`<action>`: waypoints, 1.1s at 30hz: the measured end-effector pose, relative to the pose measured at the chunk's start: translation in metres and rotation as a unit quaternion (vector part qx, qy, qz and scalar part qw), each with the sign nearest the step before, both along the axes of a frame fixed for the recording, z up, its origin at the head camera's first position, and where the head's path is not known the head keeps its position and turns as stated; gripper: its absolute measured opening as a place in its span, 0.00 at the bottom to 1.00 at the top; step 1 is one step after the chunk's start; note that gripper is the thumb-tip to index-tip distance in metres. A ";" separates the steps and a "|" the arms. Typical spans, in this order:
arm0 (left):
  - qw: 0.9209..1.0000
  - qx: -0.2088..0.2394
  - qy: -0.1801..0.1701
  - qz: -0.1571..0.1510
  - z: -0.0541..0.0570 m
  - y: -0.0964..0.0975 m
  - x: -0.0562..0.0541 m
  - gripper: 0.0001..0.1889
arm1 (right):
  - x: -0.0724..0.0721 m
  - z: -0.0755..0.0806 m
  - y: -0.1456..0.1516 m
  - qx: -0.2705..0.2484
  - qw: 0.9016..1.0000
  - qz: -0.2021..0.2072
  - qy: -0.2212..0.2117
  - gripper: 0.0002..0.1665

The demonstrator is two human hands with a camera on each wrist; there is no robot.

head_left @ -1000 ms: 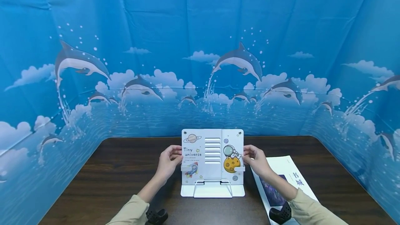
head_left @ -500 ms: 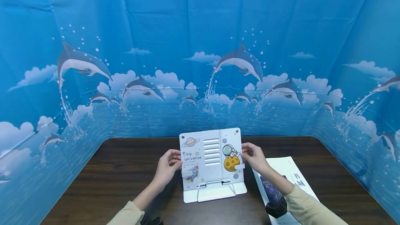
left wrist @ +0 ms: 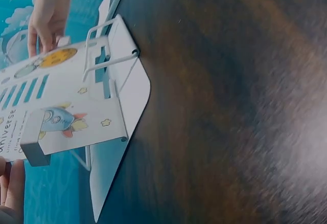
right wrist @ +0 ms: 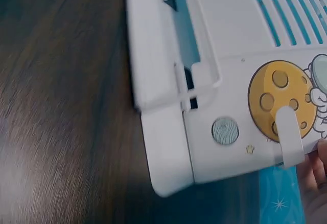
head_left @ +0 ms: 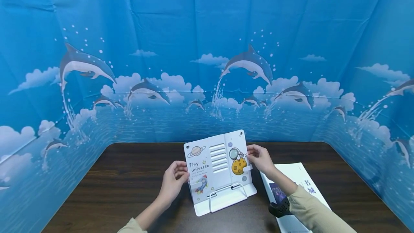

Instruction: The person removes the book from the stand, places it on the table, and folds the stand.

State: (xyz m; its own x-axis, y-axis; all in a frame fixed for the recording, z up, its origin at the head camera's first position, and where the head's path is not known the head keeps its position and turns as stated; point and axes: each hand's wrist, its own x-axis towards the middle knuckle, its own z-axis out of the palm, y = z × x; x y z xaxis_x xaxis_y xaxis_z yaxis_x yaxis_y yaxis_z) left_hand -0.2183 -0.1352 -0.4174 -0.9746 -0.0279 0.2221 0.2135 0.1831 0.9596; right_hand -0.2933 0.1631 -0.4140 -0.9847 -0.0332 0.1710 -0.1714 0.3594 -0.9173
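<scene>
We see the white book stand [head_left: 220, 181] swung out of square: a second ago its front lay level across the head view, and now its left end sits nearer the person and its right end farther off, so that the printed panel faces somewhat toward the right. The left hand [head_left: 172, 182] has dropped lower along with its edge, and the right hand [head_left: 261, 160] has edged up a little. Each grip is closed to a narrow pinch, the left on the left edge of the panel and the right on the opposite one, just above the right clip [right wrist: 289, 137]. The stand is at the middle of the dark tabletop [head_left: 129, 182] (whether its base bears fully on the wood while it turns, we cannot tell). For the work in hand, we judge this to be a turning of the stand as a whole, with its angle unsettled as long as both sides are held. The book [head_left: 297, 173] lies flat on the right, partly under the right forearm, untouched by the fingers, and we find no pages set against the panel.
</scene>
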 end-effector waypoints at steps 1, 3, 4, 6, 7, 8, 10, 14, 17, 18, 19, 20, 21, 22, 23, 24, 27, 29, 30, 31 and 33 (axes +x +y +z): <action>1.000 0.003 0.000 0.000 0.000 0.001 0.001 0.14 | -0.001 0.000 -0.001 -0.004 1.000 -0.004 -0.005 0.15; 1.000 0.008 -0.004 0.003 -0.001 0.003 0.004 0.14 | -0.003 0.001 -0.002 -0.014 1.000 -0.010 -0.013 0.15; 1.000 0.009 -0.005 0.005 -0.001 0.003 0.005 0.14 | -0.003 0.001 -0.002 -0.019 1.000 -0.012 -0.017 0.15; 1.000 0.013 -0.007 0.011 -0.002 0.005 0.008 0.14 | -0.005 0.001 -0.004 -0.027 0.999 -0.013 -0.020 0.15; 1.000 0.013 -0.008 0.014 -0.002 0.005 0.008 0.14 | -0.005 0.001 -0.005 -0.028 0.999 -0.014 -0.022 0.15; 1.000 0.015 -0.010 0.018 -0.002 0.006 0.009 0.14 | -0.006 0.000 -0.005 -0.029 0.999 -0.014 -0.022 0.15; 0.999 0.017 -0.012 0.025 -0.003 0.008 0.012 0.14 | -0.008 0.000 -0.007 -0.031 0.999 -0.016 -0.020 0.16; 0.999 0.023 -0.021 0.033 -0.004 0.012 0.015 0.14 | -0.012 -0.001 -0.008 -0.031 0.999 -0.022 -0.013 0.16; 0.999 0.030 -0.019 0.030 -0.005 0.016 0.017 0.14 | -0.015 -0.002 -0.009 -0.026 0.999 -0.026 -0.009 0.16; 0.999 0.034 -0.017 0.029 -0.005 0.017 0.018 0.14 | -0.016 -0.003 -0.010 -0.025 0.999 -0.028 -0.009 0.16; 0.999 0.038 -0.016 0.027 -0.006 0.019 0.019 0.14 | -0.017 -0.003 -0.010 -0.025 0.999 -0.029 -0.009 0.16; 0.999 0.041 -0.015 0.026 -0.006 0.020 0.020 0.14 | -0.018 -0.003 -0.010 -0.025 0.999 -0.030 -0.009 0.16; 0.999 0.045 -0.015 0.024 -0.006 0.021 0.020 0.15 | -0.018 -0.003 -0.010 -0.025 0.999 -0.031 -0.010 0.16; 0.998 0.050 -0.016 0.023 -0.006 0.021 0.021 0.15 | -0.019 -0.003 -0.010 -0.025 0.999 -0.031 -0.011 0.17; 0.998 0.054 -0.016 0.022 -0.007 0.022 0.021 0.15 | -0.020 -0.003 -0.010 -0.027 0.999 -0.033 -0.012 0.17; 0.998 0.057 -0.017 0.020 -0.007 0.023 0.022 0.15 | -0.020 -0.003 -0.010 -0.028 0.999 -0.033 -0.014 0.17; 0.998 0.061 -0.017 0.017 -0.007 0.023 0.023 0.15 | -0.021 -0.003 -0.010 -0.026 0.999 -0.034 -0.018 0.17; 0.998 0.060 -0.017 0.016 -0.008 0.024 0.023 0.15 | -0.021 -0.003 -0.011 -0.026 0.999 -0.035 -0.020 0.16; 0.998 0.061 -0.017 0.016 -0.008 0.023 0.023 0.15 | -0.021 -0.003 -0.011 -0.026 0.999 -0.035 -0.022 0.16; 0.998 0.063 -0.018 0.016 -0.008 0.023 0.023 0.15 | -0.020 -0.002 -0.011 -0.027 0.999 -0.036 -0.023 0.16; 0.998 0.066 -0.019 0.015 -0.008 0.023 0.022 0.15 | -0.020 -0.002 -0.010 -0.028 0.999 -0.036 -0.024 0.16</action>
